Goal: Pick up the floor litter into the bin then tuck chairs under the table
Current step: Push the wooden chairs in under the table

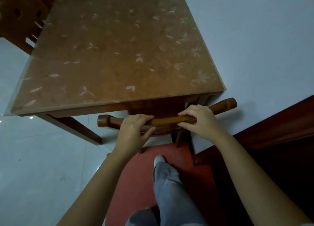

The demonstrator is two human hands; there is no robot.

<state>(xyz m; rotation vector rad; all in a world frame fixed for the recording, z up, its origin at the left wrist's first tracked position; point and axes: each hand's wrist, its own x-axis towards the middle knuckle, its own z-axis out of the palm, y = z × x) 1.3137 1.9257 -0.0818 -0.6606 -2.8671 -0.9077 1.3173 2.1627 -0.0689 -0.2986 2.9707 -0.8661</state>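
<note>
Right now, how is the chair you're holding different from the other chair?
The near chair has both hands on its top rail, the left hand and the right hand; the far chair is untouched. The near chair sits at the table's near edge, the far one at its far left corner. Both are brown wood.

Chair (167, 119) hard against table (119, 47)

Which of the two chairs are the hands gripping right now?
The near chair, both hands on its curved top rail at the table's front edge; the far-left chair stands untouched.
</note>
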